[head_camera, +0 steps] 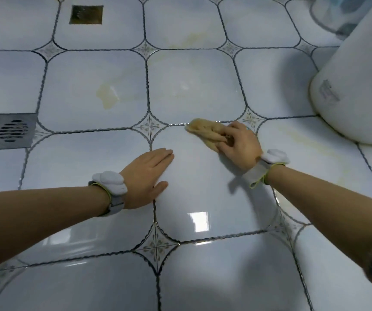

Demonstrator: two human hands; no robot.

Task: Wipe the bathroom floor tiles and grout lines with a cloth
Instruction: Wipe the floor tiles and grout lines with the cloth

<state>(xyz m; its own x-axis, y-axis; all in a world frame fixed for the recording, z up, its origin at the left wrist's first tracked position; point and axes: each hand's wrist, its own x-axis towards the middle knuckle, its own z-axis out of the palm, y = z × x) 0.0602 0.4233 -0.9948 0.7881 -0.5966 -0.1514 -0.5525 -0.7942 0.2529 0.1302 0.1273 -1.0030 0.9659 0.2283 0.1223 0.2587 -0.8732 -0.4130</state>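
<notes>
Wiping step: right hand (240, 145) grips the yellow cloth (205, 131) on a grout line (176, 124), left hand (149, 173) flat, fingers straight, on tile (203, 182); next, likely drag cloth left along the line.

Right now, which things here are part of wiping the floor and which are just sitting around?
In the job: cloth, right hand gripping it, left hand flat on floor tiles, grout line.

Just there: floor drain, toilet base, brass drain cover.
</notes>
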